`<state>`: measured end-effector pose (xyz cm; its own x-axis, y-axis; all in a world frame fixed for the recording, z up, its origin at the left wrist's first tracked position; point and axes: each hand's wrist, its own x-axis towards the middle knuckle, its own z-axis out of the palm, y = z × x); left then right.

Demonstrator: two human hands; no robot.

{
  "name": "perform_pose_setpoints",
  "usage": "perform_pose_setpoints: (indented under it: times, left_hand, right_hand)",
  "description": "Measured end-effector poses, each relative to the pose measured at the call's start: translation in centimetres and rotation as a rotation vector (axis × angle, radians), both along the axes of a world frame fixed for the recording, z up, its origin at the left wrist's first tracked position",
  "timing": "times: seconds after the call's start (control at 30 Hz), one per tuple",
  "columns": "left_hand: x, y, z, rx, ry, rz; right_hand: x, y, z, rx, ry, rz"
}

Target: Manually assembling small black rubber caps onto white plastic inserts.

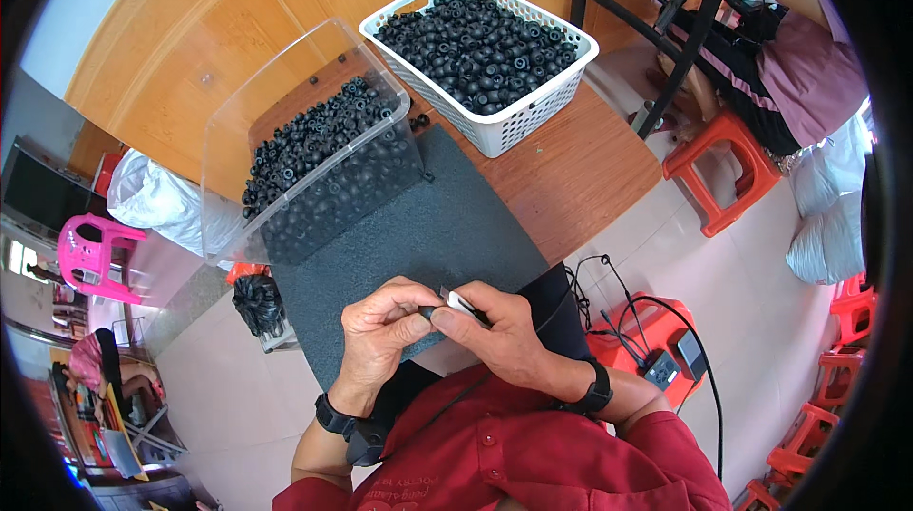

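Observation:
My left hand point(388, 323) is closed, its thumb and fingertips pinching a small black ring-shaped part point(427, 310), most of which the fingers cover. Close against it, my right hand point(496, 328) grips a small knife point(460, 303) with a white body and a short metal tip pointing toward the part. Both hands are over the near edge of a dark grey mat point(409, 235). Beyond them, a clear plastic bin point(221, 164) holds many small black hollow parts point(328, 145). More of these fill a white perforated basket point(533, 116) at the back.
The mat and containers rest on a wooden table point(590, 164). At right, cables and black adapters lie on a red stool point(632, 335); another red stool point(728, 164) stands near a seated person point(799, 74). A black bag point(259, 302) hangs left of the table.

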<state>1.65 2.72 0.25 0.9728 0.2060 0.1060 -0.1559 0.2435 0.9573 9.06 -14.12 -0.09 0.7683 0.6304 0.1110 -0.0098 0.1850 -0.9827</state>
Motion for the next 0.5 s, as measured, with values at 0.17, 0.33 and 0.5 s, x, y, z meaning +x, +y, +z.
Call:
perform_pose_setpoints:
  times: [0.17,0.33,0.5]
  left_hand:
    - [-0.1,-0.5,-0.3,-0.123,0.048,-0.015]
    - [-0.4,-0.2,-1.3,-0.222,0.077,-0.006]
    - [-0.6,-0.4,-1.1,-0.322,0.145,0.049]
  right_hand:
    - [-0.1,-0.2,-0.7,0.009,-0.017,-0.004]
    - [0.1,-0.3,-0.1,-0.009,-0.053,-0.007]
    - [0.0,0.0,-0.7,-0.051,-0.173,-0.059]
